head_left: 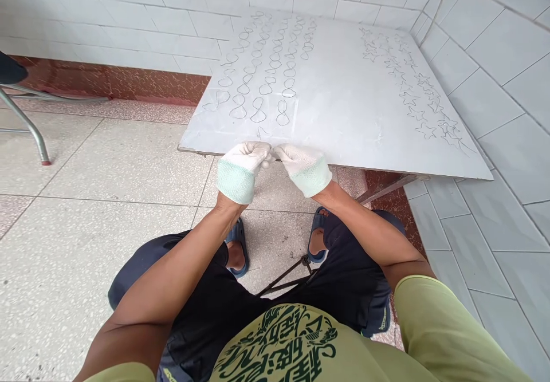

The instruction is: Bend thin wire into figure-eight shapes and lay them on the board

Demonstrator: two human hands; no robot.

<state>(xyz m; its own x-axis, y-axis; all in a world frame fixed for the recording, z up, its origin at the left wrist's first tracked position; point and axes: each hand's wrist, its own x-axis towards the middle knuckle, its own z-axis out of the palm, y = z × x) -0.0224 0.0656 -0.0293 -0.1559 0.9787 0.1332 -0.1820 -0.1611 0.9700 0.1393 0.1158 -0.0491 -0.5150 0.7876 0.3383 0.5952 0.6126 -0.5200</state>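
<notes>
My left hand (248,161), in a white knit glove with a mint cuff, is closed in a pinch at the table's front edge. A short bent bit of thin wire (261,132) shows just above its fingers. Gloved the same way, my right hand (299,163) is also pinched closed, its fingertips meeting the left ones around the wire, which the gloves mostly hide. Just beyond my hands lies a figure-eight wire shape (282,112), with several rows of similar loops behind it on the white table (339,113).
Star-shaped wire pieces (425,130) lie in rows on the table's right side. Tiled walls (494,38) border the table at the back and right. A metal chair leg (32,127) stands on the speckled floor (107,164) at left. Below me is a folding stool frame (287,279).
</notes>
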